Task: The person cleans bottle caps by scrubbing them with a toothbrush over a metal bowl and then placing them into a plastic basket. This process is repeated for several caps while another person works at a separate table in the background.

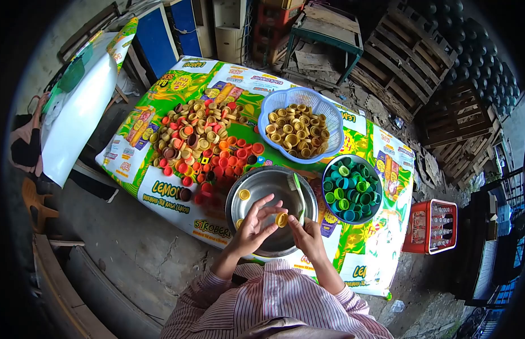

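Note:
My left hand is over the steel bowl, its thumb and a finger pinching a yellow bottle cap. The other fingers are spread. My right hand is closed just to the right, fingertips close to that cap. A green and white toothbrush rises from its fingers, bristles pointing up and away; the handle's lower end is hidden by the hand. Inside the steel bowl lies a loose yellow cap, with another partly hidden beside my left hand.
Mixed tan, red and orange caps are heaped left on the printed table cover. Behind the bowl is a blue plastic basket of tan caps. Right of it sits a bowl of green caps. A red crate stands beyond the table's right edge.

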The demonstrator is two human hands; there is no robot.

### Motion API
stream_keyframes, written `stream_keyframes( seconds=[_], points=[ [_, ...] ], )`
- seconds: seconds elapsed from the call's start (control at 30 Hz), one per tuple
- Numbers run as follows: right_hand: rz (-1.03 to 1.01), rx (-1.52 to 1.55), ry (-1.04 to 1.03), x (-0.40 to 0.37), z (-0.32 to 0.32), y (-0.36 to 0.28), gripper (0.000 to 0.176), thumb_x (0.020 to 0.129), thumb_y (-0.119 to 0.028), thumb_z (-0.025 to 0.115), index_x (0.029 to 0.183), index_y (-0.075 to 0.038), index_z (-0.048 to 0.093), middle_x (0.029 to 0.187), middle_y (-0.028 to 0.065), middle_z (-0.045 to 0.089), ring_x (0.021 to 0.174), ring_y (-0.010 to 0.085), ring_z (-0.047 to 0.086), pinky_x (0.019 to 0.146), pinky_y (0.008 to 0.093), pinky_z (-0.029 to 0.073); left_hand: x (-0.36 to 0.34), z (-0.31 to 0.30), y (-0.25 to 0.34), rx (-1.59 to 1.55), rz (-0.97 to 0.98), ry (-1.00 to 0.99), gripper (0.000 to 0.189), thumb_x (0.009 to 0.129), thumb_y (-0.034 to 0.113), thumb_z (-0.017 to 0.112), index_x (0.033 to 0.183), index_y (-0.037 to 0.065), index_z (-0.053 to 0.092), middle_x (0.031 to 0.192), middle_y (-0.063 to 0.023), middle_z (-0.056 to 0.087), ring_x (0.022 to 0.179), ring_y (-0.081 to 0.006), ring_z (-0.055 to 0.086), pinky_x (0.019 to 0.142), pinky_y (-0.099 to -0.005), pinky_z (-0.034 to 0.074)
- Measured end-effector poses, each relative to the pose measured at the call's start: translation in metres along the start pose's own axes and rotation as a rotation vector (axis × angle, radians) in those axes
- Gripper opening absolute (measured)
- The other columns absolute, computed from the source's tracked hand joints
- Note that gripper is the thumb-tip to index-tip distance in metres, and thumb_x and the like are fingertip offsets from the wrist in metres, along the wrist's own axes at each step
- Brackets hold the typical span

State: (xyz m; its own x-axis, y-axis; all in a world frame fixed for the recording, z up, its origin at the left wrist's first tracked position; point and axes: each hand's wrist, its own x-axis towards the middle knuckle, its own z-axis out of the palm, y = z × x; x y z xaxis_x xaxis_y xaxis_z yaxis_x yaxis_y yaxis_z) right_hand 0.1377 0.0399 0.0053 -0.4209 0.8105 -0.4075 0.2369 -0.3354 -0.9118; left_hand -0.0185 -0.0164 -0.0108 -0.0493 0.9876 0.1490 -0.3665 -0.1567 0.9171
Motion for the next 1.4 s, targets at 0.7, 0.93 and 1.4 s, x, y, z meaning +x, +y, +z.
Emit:
stream_keyframes(
  seconds=[0.7,0.93,1.4],
  points=[
    [-0.586,-0.904,0.516,0.132,-0.053,-0.045,0.035,0.081,-0.025,0.061,0.095,0.007,0.057,0.053,0.0188,0.053,0.045,0.0290,0.054,0.047,0.0383,0.041,-0.040,-0.017,-0.001,1.076,-0.050,0.184,0.044,0.078,0.011,0.062,0.118,0.001,0.045,0.106,-0.0177,0.054,0.099,-0.0331,0.051,0.088,-0.0404,0.041],
    [-0.428,-0.751,0.434,0.028,-0.047,-0.026,0.049,0.080,-0.018,0.062,0.119,0.008,0.046,0.055,0.0191,0.055,0.047,0.0314,0.057,0.048,0.0376,0.044,-0.031,-0.021,-0.002,1.144,-0.059,0.129,0.049,0.075,0.012,0.064,0.118,-0.001,0.044,0.105,-0.0183,0.054,0.098,-0.0333,0.051,0.087,-0.0404,0.041],
    [-0.525,-0.623,0.373,-0.016,-0.028,0.011,0.041,0.079,-0.009,0.062,0.118,-0.001,0.050,0.047,0.0101,0.046,0.036,0.0165,0.048,0.040,0.0298,0.036,-0.016,-0.020,-0.017,1.550,-0.242,0.000,0.057,0.070,0.017,0.070,0.117,0.002,0.044,0.097,-0.0150,0.058,0.089,-0.0297,0.055,0.076,-0.0382,0.045]
  ],
)
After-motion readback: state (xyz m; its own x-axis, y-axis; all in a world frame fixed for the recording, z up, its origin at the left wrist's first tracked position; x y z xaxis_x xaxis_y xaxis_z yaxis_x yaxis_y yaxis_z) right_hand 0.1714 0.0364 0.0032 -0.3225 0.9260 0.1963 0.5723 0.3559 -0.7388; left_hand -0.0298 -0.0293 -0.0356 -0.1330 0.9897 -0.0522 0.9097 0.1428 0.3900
